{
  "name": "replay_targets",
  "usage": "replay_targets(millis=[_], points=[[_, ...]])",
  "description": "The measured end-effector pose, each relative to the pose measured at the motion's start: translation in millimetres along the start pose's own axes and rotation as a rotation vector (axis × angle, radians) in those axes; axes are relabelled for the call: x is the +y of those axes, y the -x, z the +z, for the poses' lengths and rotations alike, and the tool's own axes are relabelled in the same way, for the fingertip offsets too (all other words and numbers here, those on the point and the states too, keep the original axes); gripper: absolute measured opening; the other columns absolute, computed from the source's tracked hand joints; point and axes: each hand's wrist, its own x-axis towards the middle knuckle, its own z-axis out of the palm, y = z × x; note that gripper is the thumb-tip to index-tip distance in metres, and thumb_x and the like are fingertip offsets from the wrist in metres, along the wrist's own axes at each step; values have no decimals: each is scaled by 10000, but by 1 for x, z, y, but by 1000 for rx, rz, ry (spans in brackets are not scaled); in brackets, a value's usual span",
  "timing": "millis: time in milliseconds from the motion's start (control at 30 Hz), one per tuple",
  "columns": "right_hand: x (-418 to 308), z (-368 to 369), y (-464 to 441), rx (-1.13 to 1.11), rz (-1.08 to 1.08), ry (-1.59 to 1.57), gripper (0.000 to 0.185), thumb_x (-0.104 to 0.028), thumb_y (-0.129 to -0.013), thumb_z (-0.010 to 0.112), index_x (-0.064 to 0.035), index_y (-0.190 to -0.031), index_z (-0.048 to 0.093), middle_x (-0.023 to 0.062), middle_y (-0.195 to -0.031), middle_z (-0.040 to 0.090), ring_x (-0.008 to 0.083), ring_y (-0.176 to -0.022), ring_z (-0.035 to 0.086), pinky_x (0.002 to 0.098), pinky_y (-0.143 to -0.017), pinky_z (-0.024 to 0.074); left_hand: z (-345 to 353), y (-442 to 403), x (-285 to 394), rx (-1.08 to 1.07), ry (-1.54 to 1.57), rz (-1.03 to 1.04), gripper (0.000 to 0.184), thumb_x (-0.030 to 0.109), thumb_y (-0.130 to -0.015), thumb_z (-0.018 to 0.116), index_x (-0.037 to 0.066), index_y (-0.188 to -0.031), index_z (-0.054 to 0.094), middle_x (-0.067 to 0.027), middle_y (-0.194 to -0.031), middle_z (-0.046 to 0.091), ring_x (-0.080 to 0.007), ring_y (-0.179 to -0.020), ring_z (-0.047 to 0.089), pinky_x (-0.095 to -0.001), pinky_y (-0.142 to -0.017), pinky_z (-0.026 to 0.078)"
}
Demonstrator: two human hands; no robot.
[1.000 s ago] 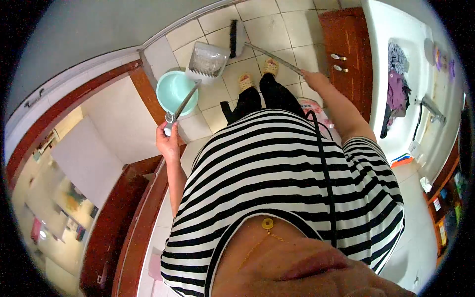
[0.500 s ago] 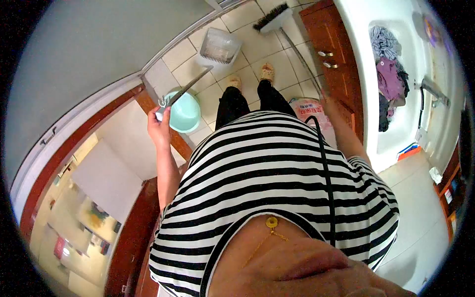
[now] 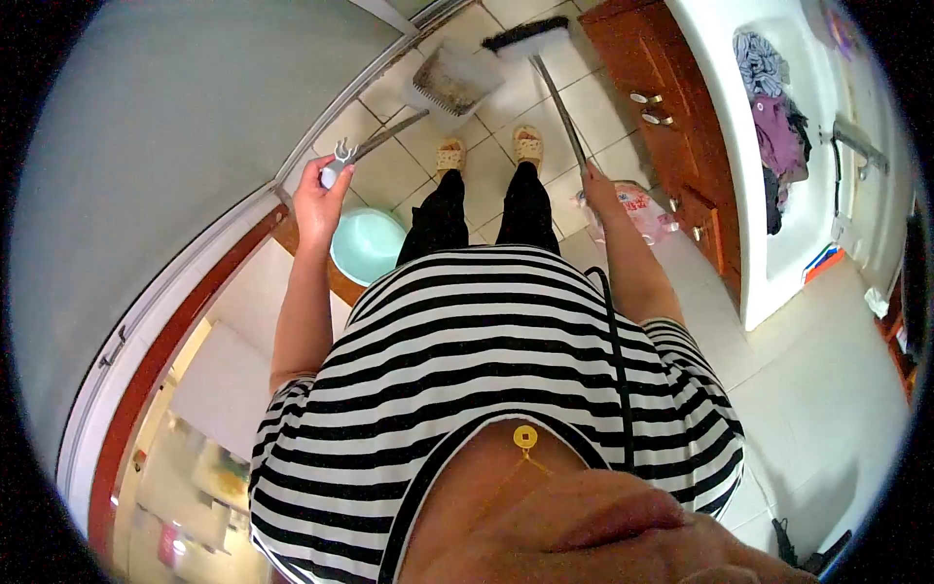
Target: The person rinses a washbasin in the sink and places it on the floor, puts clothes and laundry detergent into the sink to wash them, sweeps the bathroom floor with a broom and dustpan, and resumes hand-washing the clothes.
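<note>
My left hand (image 3: 319, 201) is closed round the handle of a long-handled dustpan, whose grey toothed pan (image 3: 453, 80) is on the tiles in front of my feet. A clip (image 3: 342, 151) sticks out at the top of that handle. In my right hand (image 3: 602, 187) is the grey stick of a broom. The broom's black-bristled head (image 3: 527, 36) lies on the floor to the right of the pan, close beside it. Motion blurs the pan and broom head a little, and I cannot make out any debris in the pan.
A light green basin (image 3: 369, 245) stands on the floor below my left hand. Beside my right forearm is a plastic bag (image 3: 644, 212) with red print. Brown cabinet doors (image 3: 654, 146) line the right, under a white sink (image 3: 803, 234) holding clothes (image 3: 778, 136). A grey wall (image 3: 195, 127) rises at left.
The dustpan has moved right and away from me with my left hand. My right hand has brought the broom leftward, its head now nearer the pan. My body has shifted slightly.
</note>
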Motion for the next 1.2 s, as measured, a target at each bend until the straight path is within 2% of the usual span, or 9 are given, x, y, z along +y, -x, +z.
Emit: replay_targets(millis=[200, 300, 367, 467, 733, 867, 1033, 1133, 1200], points=[[17, -1, 58, 229, -98, 317, 488, -360, -882, 451, -196, -1338, 388, 235, -929, 620, 418, -831, 594, 495, -762, 459, -13, -24, -24, -39, 35, 73, 341, 211, -769, 720, 23, -1014, 577, -27, -769, 595, -83, -658, 488, -224, -595, 424], [54, 17, 62, 433, -238, 518, 481, -322, -861, 531, -191, -1308, 413, 135, -691, 598, 195, -545, 578, 332, -506, 481, -17, -30, -25, -19, -20, 118, 357, 228, -766, 717, 22, -1022, 575, -60, -779, 613, -104, -657, 513, -243, -601, 439], [50, 18, 79, 21, 170, -173, 474, -247, -832, 586, -159, -1276, 444, 73, -690, 595, 137, -530, 568, 280, -453, 453, -15, -37, -27, -9, -29, 123, 367, 238, -766, 715, 21, -1026, 574, -78, -783, 621, -116, -657, 527, -253, -602, 446], [11, 3, 74, 40, 27, -281, 408, -141, -798, 603, -46, -1177, 487, 74, -711, 588, 117, -468, 548, 262, -380, 412, -9, -47, -24, -45, -11, 115, 377, 249, -762, 713, 20, -1026, 573, -102, -795, 627, -137, -665, 552, -260, -610, 452], [-23, 29, -16, 445, -106, 98, 597, -331, -814, 534, -88, -1334, 370, 265, -1074, 575, 400, -944, 582, 450, -821, 453, 21, -72, -15, -52, 31, 128, 377, 266, -767, 697, 56, -1045, 555, -116, -813, 630, -189, -676, 583, -298, -624, 462], [-130, 8, -108, 317, 78, -106, 539, -244, -830, 483, -57, -1320, 361, 212, -918, 621, 316, -679, 644, 410, -567, 516, 37, -81, -10, -114, 22, 96, 355, 245, -771, 679, 59, -1045, 550, -140, -853, 632, -250, -718, 606, -334, -648, 474], [-172, -3, -179, 226, 131, -79, 464, -165, -821, 461, -35, -1262, 400, 197, -863, 640, 296, -690, 653, 385, -613, 521, 46, -86, -5, -120, -36, 82, 368, 244, -773, 676, 52, -1056, 541, -142, -833, 636, -259, -709, 611, -337, -647, 477], [-179, -2, -189, 413, 143, 215, 355, -159, -819, 441, -19, -1138, 513, 201, -874, 642, 306, -759, 654, 383, -657, 526, 44, -90, 6, -90, 30, 86, 358, 250, -778, 669, 54, -1047, 538, -142, -829, 634, -270, -709, 614, -348, -640, 476], [-157, -12, -194, -62, -325, 1105, 234, -126, -801, 521, -5, -962, 639, 200, -935, 644, 312, -821, 651, 379, -687, 528, 47, -99, 11, -131, 101, 73, 393, 279, -774, 688, 66, -1073, 549, -157, -881, 626, -260, -747, 590, -348, -681, 467]])
